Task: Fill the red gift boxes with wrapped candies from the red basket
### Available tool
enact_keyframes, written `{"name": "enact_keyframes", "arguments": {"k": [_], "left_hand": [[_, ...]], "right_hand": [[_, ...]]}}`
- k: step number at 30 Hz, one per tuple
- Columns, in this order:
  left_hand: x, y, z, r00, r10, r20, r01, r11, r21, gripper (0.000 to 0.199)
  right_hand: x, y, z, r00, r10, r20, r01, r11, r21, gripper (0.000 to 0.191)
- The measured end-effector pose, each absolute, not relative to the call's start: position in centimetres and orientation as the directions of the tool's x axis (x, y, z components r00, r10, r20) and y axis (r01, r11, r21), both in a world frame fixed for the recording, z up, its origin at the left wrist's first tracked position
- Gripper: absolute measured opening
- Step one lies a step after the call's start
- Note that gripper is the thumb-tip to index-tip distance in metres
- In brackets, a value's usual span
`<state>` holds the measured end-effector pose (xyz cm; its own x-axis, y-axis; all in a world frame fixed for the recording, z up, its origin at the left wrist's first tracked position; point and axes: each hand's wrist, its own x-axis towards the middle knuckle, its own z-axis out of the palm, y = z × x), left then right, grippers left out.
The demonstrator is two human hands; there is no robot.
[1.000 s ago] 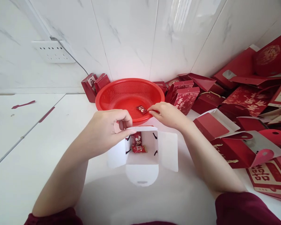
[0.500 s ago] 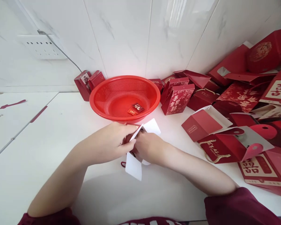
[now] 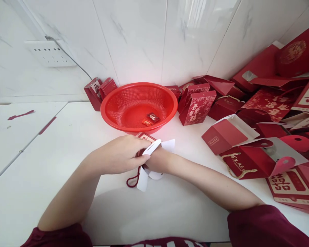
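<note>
My left hand (image 3: 123, 152) grips a small red gift box (image 3: 147, 137), thumb and fingers pinching one of its white-lined top flaps (image 3: 152, 146). My right hand (image 3: 157, 161) reaches down into the box between the spread flaps, its fingers hidden inside. A dark red cord loop (image 3: 133, 181) hangs out on the near side and lies on the table. Just behind the box is a red plastic colander (image 3: 118, 118), with two wrapped candies, one dark red (image 3: 153, 117) and one orange-red (image 3: 146, 121), on its floor.
Red gift boxes (image 3: 262, 103) pile up at the right, several with raised flaps. Two small red boxes (image 3: 93, 93) stand left of the colander against the tiled wall. A red plastic strip (image 3: 20, 115) lies at far left; a socket panel (image 3: 51, 53) with a cable is on the wall.
My right hand has sunk deeper into the box. The box has tilted, showing more of its printed front, and the cord loop has come further into view. The view has shifted slightly.
</note>
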<state>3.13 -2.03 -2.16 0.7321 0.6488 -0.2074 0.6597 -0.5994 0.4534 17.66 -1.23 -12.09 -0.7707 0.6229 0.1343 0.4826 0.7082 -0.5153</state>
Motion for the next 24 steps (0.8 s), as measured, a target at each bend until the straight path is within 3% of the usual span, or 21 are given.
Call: {"name": "enact_keyframes", "arguments": {"k": [4, 10, 14, 16, 20, 24], "left_hand": [[2.1, -1.8, -1.2, 0.604, 0.795, -0.058, 0.752, -0.546, 0.369, 0.028], [1.4, -0.2, -2.0, 0.545, 0.838, -0.030, 0.749, -0.470, 0.466, 0.024], [2.3, -0.6, -2.2, 0.464, 0.859, 0.218, 0.731, -0.510, 0.454, 0.032], [2.7, -1.5, -1.7, 0.467, 0.839, 0.279, 0.661, -0.541, 0.520, 0.032], [2.9, -3.3, -0.2, 0.639, 0.761, 0.107, 0.436, -0.474, 0.765, 0.027], [2.7, -3.9, 0.4, 0.694, 0.720, 0.000, 0.338, -0.326, 0.883, 0.014]], "right_hand": [[20.6, -2.3, -7.9, -0.789, 0.614, 0.000, 0.550, 0.708, -0.443, 0.009], [25.1, -3.9, -2.9, -0.785, 0.579, 0.220, 0.414, 0.755, -0.509, 0.011], [26.0, -4.3, -2.3, -0.708, 0.588, 0.391, 0.418, 0.795, -0.439, 0.020], [26.0, -4.4, -2.3, -0.683, 0.576, 0.449, 0.422, 0.813, -0.401, 0.021], [25.8, -4.9, -2.3, -0.693, 0.501, 0.519, 0.361, 0.863, -0.353, 0.017], [26.0, -5.2, -2.1, -0.684, 0.435, 0.585, 0.220, 0.888, -0.404, 0.017]]}}
